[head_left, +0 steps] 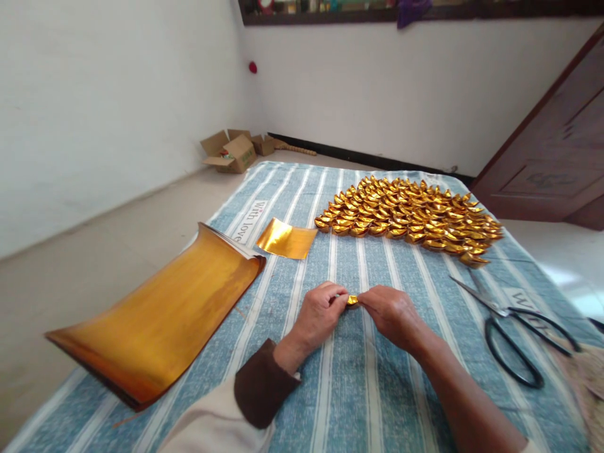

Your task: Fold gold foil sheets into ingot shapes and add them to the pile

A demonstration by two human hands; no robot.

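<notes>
Between my two hands is a small folded gold foil paper ingot (352, 300), mostly covered by the fingers. My left hand (317, 314) pinches its left end between thumb and fingers. At the other end, my right hand (389, 313) is closed on it in a pinch too. Beyond the hands, many finished-looking gold paper ingots (401, 211) stand packed in rows on the cloth. A single square sheet of gold foil paper (287, 240) lies flat just past my left hand. Farther left rests a large stack of gold paper (165, 308) with curled edges.
Black-handled scissors (503, 311) lie partly spread on the right, blades pointing away to the left. A blue and white striped cloth (302, 402) covers the table. On the floor beyond stands an opened cardboard box (233, 154). A brown wooden door (552, 145) is at the right.
</notes>
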